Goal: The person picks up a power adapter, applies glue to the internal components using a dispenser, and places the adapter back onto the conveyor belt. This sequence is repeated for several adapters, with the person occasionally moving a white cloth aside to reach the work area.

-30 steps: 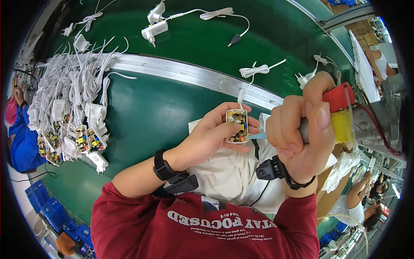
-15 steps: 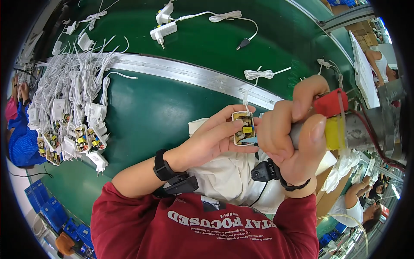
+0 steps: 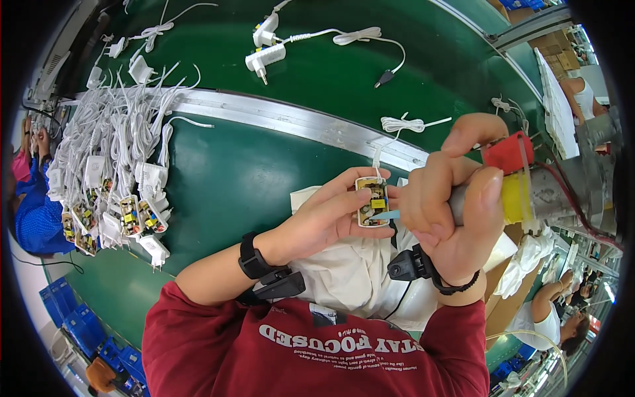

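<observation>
My left hand (image 3: 324, 215) holds an opened white power adapter (image 3: 374, 197) between thumb and fingers. Its circuit board faces up, with a yellow block and small parts showing, and a white cord leads off its far end to a tied bundle (image 3: 402, 124). In my right hand (image 3: 456, 198) is a glue gun (image 3: 522, 198), a thick grey cylinder with a yellow band, a red switch and wires. Its pale blue tapered nozzle (image 3: 385, 215) points left, the tip over the near part of the board; whether it touches I cannot tell.
A heap of white adapters with coiled cords (image 3: 116, 172) lies at left, several with boards exposed. A metal rail (image 3: 264, 116) separates my work surface from a green conveyor belt (image 3: 331, 73) carrying plug adapters (image 3: 266, 58). Other people work at left and right; blue bins (image 3: 73, 317) stand lower left.
The plug adapters on the belt have shifted right. The whole view has moved slightly. Both hands keep their grips, and the nozzle stays at about the same spot over the board.
</observation>
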Demonstrator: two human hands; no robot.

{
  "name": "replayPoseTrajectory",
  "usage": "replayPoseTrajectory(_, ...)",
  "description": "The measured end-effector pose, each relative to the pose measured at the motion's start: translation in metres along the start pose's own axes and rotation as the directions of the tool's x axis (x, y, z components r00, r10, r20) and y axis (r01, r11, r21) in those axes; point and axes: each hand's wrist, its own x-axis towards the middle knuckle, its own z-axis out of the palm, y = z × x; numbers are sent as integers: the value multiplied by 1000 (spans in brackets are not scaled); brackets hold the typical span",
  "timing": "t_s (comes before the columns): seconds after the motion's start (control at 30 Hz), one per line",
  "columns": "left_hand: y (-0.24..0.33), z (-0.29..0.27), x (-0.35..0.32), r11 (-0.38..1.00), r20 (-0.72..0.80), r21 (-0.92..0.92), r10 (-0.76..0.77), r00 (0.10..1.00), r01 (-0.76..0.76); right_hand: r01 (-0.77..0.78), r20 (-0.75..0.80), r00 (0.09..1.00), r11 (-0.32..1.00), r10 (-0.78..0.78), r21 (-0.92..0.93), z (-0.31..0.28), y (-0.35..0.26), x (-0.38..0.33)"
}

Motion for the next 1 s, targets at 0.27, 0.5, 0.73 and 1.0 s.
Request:
replayPoseTrajectory(0.27,22,0,45,824,108,540,136,985,-173,2,-4,1000,997,-2,72,-2,-4,1)
replayPoseTrajectory(0.5,61,5,153,-395,490,846,310,815,-358,-118,-39,989,916,144,384,1,-12,-5)
replayPoseTrajectory(0.73,96,0,119,-833,698,553,476,535,18,-26,-65,997,983,38,180,-4,-8,0)
replayPoseTrajectory(1.0,135,-35,49,-696,183,520,657,731,495,-7,-51,999,991,14,137,0,-8,2)
